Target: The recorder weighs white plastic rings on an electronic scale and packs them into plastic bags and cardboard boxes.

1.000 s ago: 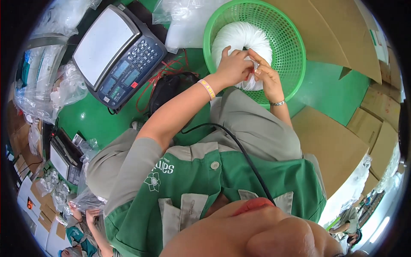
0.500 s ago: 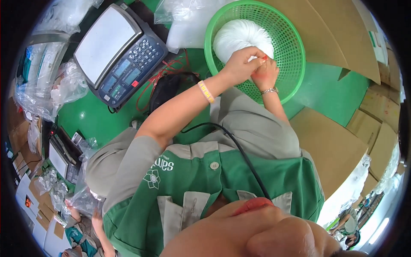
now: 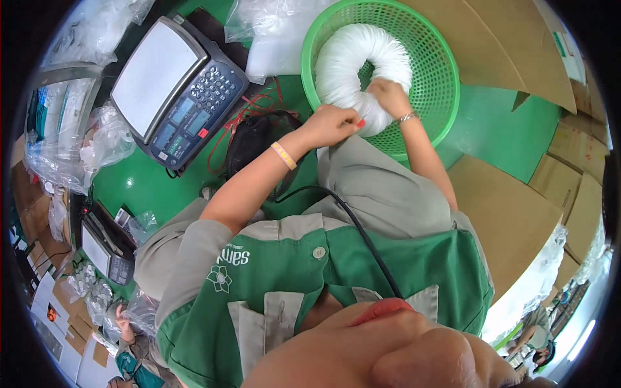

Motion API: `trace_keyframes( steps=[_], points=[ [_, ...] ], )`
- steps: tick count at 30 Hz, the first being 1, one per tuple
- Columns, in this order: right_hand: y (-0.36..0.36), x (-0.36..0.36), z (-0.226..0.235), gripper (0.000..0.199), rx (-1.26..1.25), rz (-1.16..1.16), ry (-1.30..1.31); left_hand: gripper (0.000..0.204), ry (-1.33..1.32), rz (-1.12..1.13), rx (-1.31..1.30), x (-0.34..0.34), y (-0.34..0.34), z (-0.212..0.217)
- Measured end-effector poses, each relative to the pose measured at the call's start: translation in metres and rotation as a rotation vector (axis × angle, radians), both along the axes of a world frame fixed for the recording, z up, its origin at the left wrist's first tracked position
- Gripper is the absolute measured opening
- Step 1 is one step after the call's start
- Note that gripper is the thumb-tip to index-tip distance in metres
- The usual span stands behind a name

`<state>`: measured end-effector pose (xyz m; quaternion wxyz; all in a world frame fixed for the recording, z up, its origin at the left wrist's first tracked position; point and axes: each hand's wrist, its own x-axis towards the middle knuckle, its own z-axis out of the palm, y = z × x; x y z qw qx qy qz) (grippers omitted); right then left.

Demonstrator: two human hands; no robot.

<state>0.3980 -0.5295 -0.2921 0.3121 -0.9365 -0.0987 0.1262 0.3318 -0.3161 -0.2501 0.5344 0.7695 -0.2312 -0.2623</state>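
A round green mesh basket (image 3: 440,84) stands on the green table and holds a white ring-shaped bundle of thin strands (image 3: 349,58). My left hand (image 3: 330,124), with a yellow band on its wrist, pinches the ring's near edge. My right hand (image 3: 388,97), wearing a thin silver bracelet, grips the same near part of the ring from the right, inside the basket. The two hands are close together, almost touching. The ring's hole shows just above my right hand.
A digital weighing scale (image 3: 174,84) sits to the left, with a black pouch (image 3: 249,139) and red cords beside it. Clear plastic bags (image 3: 278,32) lie behind. Flat cardboard boxes (image 3: 504,220) fill the right side. A calculator (image 3: 103,249) and another person (image 3: 129,326) are at lower left.
The white bundle has spread from a closed mound into an open ring. Both hands stayed on its near edge, shifting slightly toward me.
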Motion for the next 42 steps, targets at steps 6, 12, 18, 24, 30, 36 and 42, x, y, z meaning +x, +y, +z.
trace_keyframes(
  steps=[6, 12, 18, 24, 30, 36, 42],
  points=[
    [-0.042, 0.09, -0.013, 0.025, 0.039, -0.209, -0.165, 0.043, -0.378, -0.126, 0.263, -0.028, -0.009, -0.015],
    [-0.043, 0.121, -0.023, 0.035, -0.958, 0.059, 0.324, 0.037, -0.545, -0.199, 0.328, -0.033, 0.0, -0.026],
    [-0.029, 0.111, -0.027, 0.036, -0.36, -0.05, 0.315, 0.028, -0.445, -0.196, 0.465, -0.022, 0.001, -0.014],
    [-0.074, 0.112, -0.069, 0.045, -0.208, 0.071, 0.79, 0.022, -0.362, -0.293, 0.731, 0.012, -0.029, -0.025],
    [-0.088, 0.062, -0.047, 0.031, 0.664, -0.379, 0.688, 0.059, -0.188, -0.292, 0.825, 0.026, -0.043, -0.032],
    [-0.136, 0.031, -0.003, 0.024, 1.162, -0.745, 0.482, 0.052, -0.089, -0.157, 0.783, 0.041, -0.048, -0.04],
    [-0.069, 0.016, 0.092, 0.033, 1.058, -0.809, 0.365, 0.038, -0.079, -0.144, 0.67, 0.038, -0.008, -0.078]
  ],
)
